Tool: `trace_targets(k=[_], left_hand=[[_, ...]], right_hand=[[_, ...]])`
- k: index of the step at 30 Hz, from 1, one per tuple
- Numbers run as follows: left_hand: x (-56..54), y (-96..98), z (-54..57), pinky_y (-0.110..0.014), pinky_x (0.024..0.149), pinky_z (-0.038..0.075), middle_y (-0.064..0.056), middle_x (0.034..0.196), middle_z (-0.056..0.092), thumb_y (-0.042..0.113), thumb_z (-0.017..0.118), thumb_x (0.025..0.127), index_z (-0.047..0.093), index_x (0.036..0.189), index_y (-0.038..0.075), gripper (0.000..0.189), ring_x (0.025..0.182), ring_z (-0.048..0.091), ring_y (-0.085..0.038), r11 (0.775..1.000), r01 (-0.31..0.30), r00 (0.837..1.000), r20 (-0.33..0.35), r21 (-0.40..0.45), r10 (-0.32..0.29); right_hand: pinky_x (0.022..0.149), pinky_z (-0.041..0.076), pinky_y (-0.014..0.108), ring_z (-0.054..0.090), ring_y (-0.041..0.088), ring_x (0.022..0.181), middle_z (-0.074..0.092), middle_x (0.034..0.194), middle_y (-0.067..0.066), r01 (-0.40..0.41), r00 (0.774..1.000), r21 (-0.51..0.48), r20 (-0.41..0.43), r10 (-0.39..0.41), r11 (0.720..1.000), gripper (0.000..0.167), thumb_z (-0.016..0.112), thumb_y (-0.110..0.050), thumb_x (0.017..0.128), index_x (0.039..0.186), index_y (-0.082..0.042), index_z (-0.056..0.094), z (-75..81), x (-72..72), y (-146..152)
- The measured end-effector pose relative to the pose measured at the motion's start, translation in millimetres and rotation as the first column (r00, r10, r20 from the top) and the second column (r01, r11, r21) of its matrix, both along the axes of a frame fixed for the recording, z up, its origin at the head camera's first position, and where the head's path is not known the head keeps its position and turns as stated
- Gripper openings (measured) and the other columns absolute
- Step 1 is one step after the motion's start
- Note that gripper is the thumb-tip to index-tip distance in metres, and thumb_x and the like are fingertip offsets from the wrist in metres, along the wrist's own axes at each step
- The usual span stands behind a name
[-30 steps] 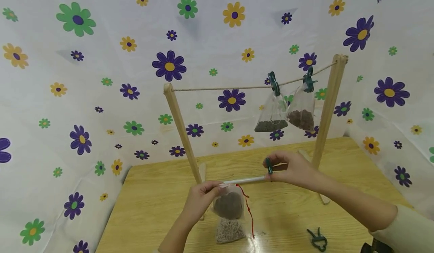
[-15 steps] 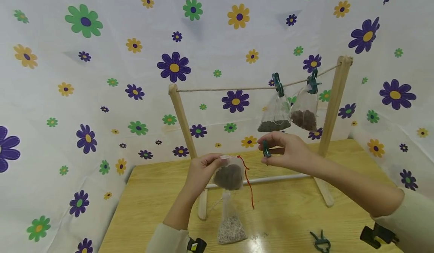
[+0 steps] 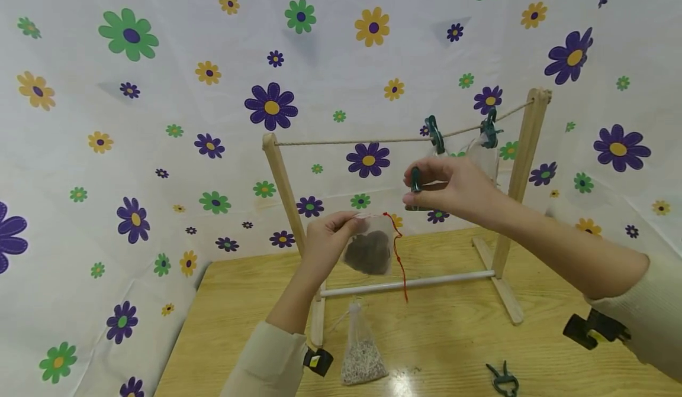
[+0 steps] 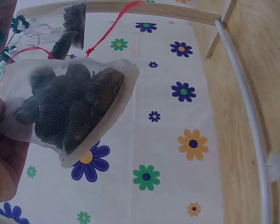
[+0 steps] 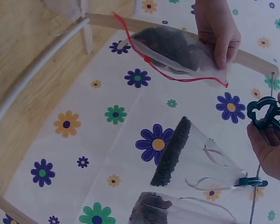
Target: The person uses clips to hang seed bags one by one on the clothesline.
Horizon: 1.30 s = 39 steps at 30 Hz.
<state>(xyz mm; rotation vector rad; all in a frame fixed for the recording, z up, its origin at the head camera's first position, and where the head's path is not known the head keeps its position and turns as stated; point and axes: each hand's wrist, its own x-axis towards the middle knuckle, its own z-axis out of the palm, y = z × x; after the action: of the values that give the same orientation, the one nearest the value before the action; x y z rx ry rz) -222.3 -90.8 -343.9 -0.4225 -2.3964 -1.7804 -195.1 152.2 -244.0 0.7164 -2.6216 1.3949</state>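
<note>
My left hand pinches the top edge of a white mesh drawstring bag holding dark, stone-like lumps. The bag hangs in front of the stand, below the rope, its red cord dangling on the right. Thumb and fingers of my right hand pinch a dark green spring clip by its handles, a little under the rope. Behind that hand, two mesh bags hang clipped to the rope: one with dark granules, the other with brownish lumps. In the head view my right hand mostly hides them.
The wooden stand has a left post, a right post and a white lower bar. Another mesh bag of speckled bits stands on the table. A spare green clip lies front right. Flowered cloth backs the table.
Both hands have risen from near the lower bar towards the rope, the left lifting the red-corded bag, the right carrying the clip. The speckled bag, partly covered before, now shows fully.
</note>
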Motion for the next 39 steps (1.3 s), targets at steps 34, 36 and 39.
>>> trace_targets(k=[34, 36, 39], left_hand=[[-44.2, 37.2, 63.2, -0.024, 0.072, 0.05, -0.01, 0.088, 0.071, 0.025, 0.064, 0.091, 0.072, 0.097, 0.002, 0.025, 0.078, 0.061, -0.013, 0.999, -0.047, 0.995, -0.092, -0.026, 0.044], [-45.3, 38.6, 64.4, -0.024, 0.072, 0.05, -0.01, 0.089, 0.071, 0.025, 0.064, 0.091, 0.072, 0.098, 0.002, 0.026, 0.078, 0.061, -0.013, 0.998, -0.054, 0.995, -0.085, -0.025, 0.051], [-46.9, 39.7, 66.2, -0.023, 0.071, 0.049, -0.009, 0.09, 0.071, 0.026, 0.063, 0.092, 0.072, 0.099, 0.003, 0.025, 0.078, 0.061, -0.012, 0.997, -0.069, 0.995, -0.08, -0.034, 0.066]], right_hand=[[0.1, 0.043, 0.035, 0.061, 0.015, 0.107, 0.072, 0.101, -0.002, 0.065, 0.995, -0.326, 0.095, -0.036, 0.943, 0.011, 0.076, -0.01, 0.08, 0.09, -0.005, 0.072, 73.0, -49.2, -24.8], [0.1, 0.042, 0.036, 0.062, 0.016, 0.104, 0.072, 0.098, -0.001, 0.076, 0.993, -0.329, 0.112, -0.04, 0.941, 0.013, 0.076, -0.011, 0.08, 0.09, -0.005, 0.073, 73.8, -52.6, -26.0], [0.1, 0.042, 0.036, 0.062, 0.017, 0.1, 0.072, 0.095, -0.001, 0.094, 0.99, -0.312, 0.128, -0.056, 0.945, 0.019, 0.076, -0.014, 0.08, 0.095, -0.003, 0.072, 73.6, -58.3, -28.2]])
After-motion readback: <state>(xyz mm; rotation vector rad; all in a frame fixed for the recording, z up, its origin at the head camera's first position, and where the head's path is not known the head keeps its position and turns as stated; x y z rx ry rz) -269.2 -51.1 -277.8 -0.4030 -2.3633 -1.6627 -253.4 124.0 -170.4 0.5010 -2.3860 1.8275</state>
